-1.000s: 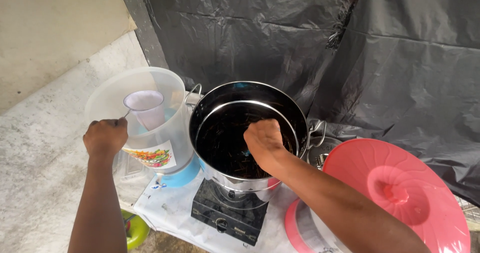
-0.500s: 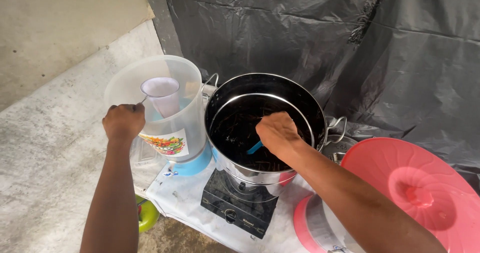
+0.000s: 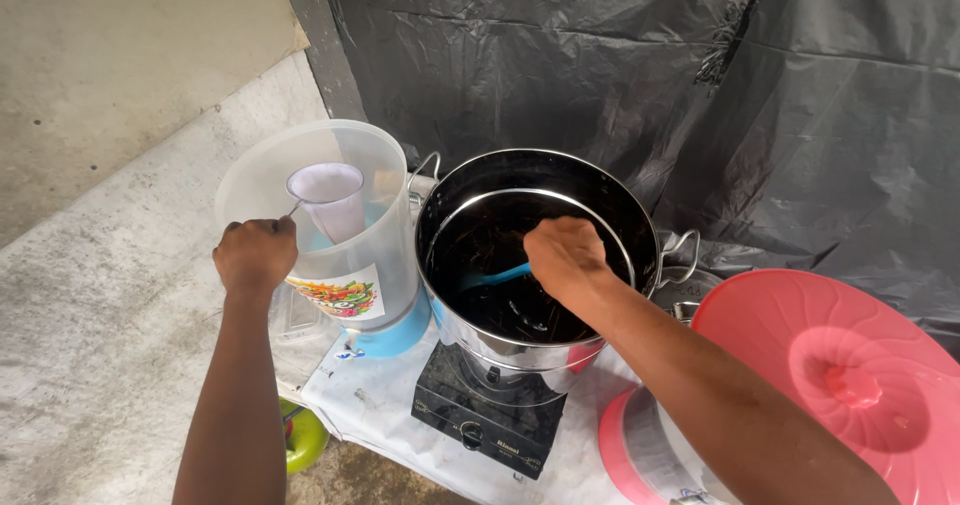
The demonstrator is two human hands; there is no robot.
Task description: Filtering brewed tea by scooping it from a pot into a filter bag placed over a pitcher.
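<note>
Over one pot point(image 3: 480, 365), two hands point(image 3: 567, 257), one strainer point(image 3: 325, 197).

Polished steel on the big pot point(image 3: 640, 227), mirror-bright at the rim, dark glossy liquid inside. Smooth blue plastic on the ladle handle point(image 3: 497, 276). Translucent, frosted plastic for the bucket point(image 3: 385, 180), thin white cloth in the wire-rimmed strainer point(image 3: 328, 195). Glossy black on the stove point(image 3: 470, 415). Shiny pink plastic lid point(image 3: 800, 315). Crinkled black plastic sheeting point(image 3: 560, 55) behind; rough, matt concrete point(image 3: 110, 245).
</note>
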